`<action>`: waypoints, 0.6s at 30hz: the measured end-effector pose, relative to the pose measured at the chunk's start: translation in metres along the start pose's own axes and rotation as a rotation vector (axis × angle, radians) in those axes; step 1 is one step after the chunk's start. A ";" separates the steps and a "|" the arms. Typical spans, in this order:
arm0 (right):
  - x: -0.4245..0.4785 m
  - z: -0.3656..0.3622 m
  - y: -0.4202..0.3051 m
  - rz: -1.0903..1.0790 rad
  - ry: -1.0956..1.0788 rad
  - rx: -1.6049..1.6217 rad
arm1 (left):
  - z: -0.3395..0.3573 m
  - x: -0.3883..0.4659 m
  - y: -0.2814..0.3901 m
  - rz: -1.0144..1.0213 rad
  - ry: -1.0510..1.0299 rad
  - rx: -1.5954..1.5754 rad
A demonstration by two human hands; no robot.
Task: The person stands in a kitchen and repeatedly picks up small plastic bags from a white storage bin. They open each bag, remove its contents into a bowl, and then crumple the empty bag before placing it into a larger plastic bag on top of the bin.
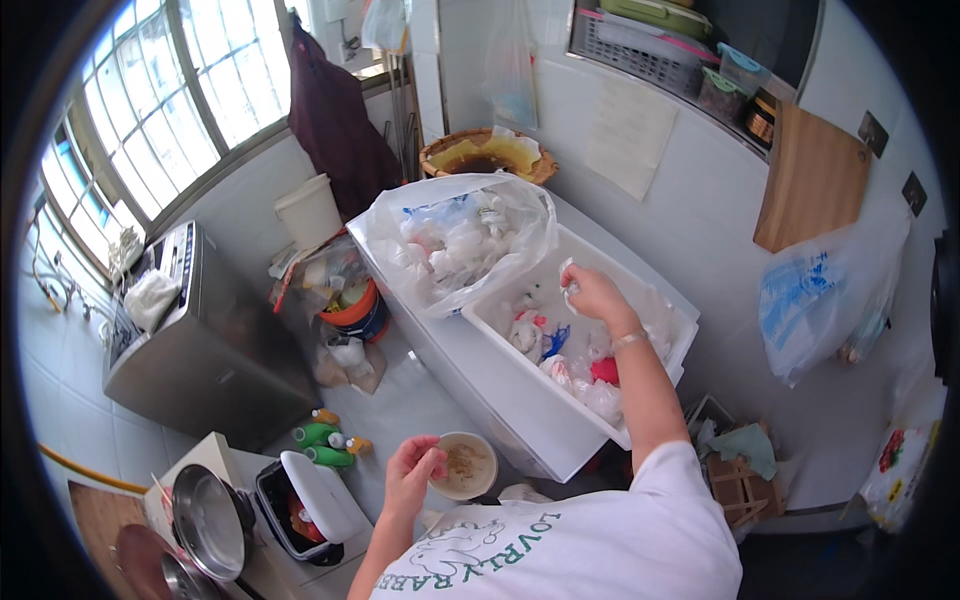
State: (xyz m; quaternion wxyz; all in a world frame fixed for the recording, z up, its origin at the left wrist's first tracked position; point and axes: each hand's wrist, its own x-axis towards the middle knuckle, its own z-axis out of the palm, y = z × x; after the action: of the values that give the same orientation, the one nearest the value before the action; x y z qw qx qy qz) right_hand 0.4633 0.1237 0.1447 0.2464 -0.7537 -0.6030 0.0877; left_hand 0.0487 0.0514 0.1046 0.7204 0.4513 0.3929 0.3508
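My right hand (598,296) reaches over a white open-topped box (544,377), pinching a small crumpled white plastic bag (569,279). Inside the box lie several crumpled bags, among them a blue piece (556,341) and a red one (604,370). Beside the box stands a large clear plastic bag (536,217), its mouth wide and crumpled plastic bags (457,251) filling it. Both rest on a long white chest-like unit (487,375). Low in front of me, my left hand (412,471) hangs with loosely bent fingers and nothing visible in them. It overlaps a pale round bucket (474,480) with brownish residue inside.
A grey washing machine (217,360) stands left, with several green bottles (319,436) on the floor near it. A lidded bin (322,495) and a steel pan (214,521) are lower left. A wicker basket (551,169) stands behind the chest; a hanging bag (817,292) is right.
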 end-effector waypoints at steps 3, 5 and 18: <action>-0.046 -0.048 -0.087 -0.149 -0.188 0.447 | 0.002 -0.001 0.002 0.018 -0.029 -0.005; -0.081 -0.051 -0.127 -0.212 -0.307 0.696 | 0.009 0.004 0.008 0.045 -0.072 -0.020; -0.160 0.102 -0.201 -0.070 -0.577 1.155 | -0.034 -0.034 0.016 0.155 0.103 -0.424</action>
State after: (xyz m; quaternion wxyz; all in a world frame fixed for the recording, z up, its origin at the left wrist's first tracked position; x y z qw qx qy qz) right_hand 0.2045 0.0288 0.1259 0.4429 -0.4257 -0.5248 0.5893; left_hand 0.0011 0.0409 0.1176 0.7489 0.3000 0.3108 0.5025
